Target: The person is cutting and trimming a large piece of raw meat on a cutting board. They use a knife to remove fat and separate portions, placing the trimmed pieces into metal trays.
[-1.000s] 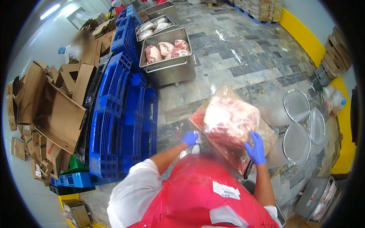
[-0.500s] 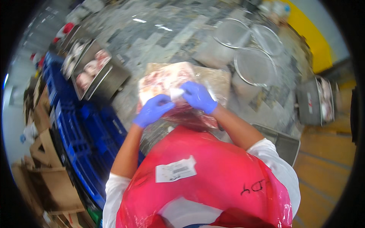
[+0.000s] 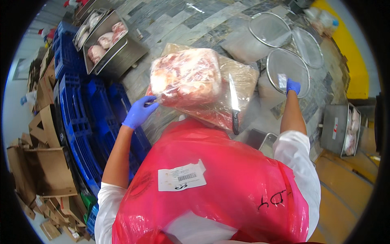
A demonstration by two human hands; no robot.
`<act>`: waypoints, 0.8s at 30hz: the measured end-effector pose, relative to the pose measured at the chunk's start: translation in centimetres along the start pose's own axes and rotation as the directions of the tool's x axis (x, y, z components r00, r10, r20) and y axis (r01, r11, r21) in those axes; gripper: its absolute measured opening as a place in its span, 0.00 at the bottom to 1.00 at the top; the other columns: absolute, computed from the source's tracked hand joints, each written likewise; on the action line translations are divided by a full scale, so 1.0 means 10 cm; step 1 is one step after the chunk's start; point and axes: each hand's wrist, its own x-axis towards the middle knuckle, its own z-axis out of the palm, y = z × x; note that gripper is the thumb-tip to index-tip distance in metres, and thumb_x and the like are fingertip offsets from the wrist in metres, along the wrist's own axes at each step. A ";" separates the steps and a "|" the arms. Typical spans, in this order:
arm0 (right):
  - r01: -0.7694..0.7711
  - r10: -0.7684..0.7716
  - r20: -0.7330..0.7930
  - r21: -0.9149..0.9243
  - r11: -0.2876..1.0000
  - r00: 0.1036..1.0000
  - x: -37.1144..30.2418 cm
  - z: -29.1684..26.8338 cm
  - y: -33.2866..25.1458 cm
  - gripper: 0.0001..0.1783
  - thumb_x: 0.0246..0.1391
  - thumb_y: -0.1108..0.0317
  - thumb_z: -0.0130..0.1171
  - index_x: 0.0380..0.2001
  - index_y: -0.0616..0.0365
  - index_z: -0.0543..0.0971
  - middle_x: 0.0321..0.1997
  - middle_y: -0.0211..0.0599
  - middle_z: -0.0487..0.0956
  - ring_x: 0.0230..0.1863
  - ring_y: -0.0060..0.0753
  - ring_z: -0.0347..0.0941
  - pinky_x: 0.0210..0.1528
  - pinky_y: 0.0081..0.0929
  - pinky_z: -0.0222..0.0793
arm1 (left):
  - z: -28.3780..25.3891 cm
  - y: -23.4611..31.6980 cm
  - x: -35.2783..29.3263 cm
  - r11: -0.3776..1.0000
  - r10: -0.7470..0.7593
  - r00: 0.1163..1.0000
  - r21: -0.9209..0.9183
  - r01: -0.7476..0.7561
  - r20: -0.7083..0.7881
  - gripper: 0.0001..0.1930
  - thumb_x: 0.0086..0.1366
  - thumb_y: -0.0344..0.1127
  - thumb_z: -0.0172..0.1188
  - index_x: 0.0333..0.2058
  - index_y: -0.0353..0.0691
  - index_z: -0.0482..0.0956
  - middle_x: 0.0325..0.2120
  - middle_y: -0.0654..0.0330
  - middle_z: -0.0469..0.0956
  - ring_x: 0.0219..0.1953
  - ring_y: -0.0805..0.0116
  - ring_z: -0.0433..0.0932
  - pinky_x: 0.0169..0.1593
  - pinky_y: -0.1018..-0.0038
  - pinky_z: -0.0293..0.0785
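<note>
A block of meat in clear plastic wrap lies in front of me on a cardboard-backed stack. By its near left corner is my left hand, in a blue glove, fingers apart and holding nothing. My right hand, gloved too, is stretched far to the right over the rim of a round bin with a clear liner. Its fingers are closed on a small white label. To the right of the meat a knife with a black handle rests on the plastic, blade pointing away.
Blue pallets stand along my left, with cardboard boxes beyond them. A metal tub of meat sits at the far left, another metal tub at the right. Two more lined bins adjoin the nearest one.
Both hands were together over the meat, at something white. The right hand has since swung right to the bin with the label; the left has drawn back left. The knife is now exposed.
</note>
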 end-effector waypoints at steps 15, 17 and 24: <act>0.520 -0.548 0.179 0.182 0.834 0.817 -2.56 0.65 -1.47 0.08 0.55 0.68 0.58 0.36 0.60 0.75 0.34 0.56 0.80 0.36 0.59 0.79 0.38 0.53 0.72 | 0.27 0.14 0.76 0.660 0.612 0.788 0.596 -0.458 -0.073 0.18 0.60 0.44 0.67 0.47 0.43 0.84 0.47 0.49 0.81 0.45 0.45 0.80 0.51 0.56 0.77; 0.167 -0.188 0.265 0.101 0.981 0.946 -2.10 0.56 -1.32 0.05 0.54 0.69 0.57 0.32 0.58 0.77 0.29 0.49 0.80 0.30 0.48 0.79 0.34 0.49 0.74 | 0.29 0.19 0.79 0.629 0.591 0.806 0.628 -0.458 -0.004 0.17 0.61 0.44 0.67 0.46 0.43 0.84 0.44 0.50 0.81 0.43 0.46 0.80 0.49 0.56 0.77; -0.543 0.053 0.607 0.665 0.513 0.793 -1.93 0.62 -1.01 0.07 0.56 0.67 0.55 0.37 0.54 0.77 0.30 0.37 0.78 0.29 0.33 0.75 0.32 0.33 0.73 | 0.27 0.07 0.98 0.627 0.659 0.752 0.543 -0.558 0.012 0.15 0.61 0.48 0.65 0.37 0.43 0.84 0.35 0.50 0.80 0.39 0.48 0.79 0.44 0.55 0.77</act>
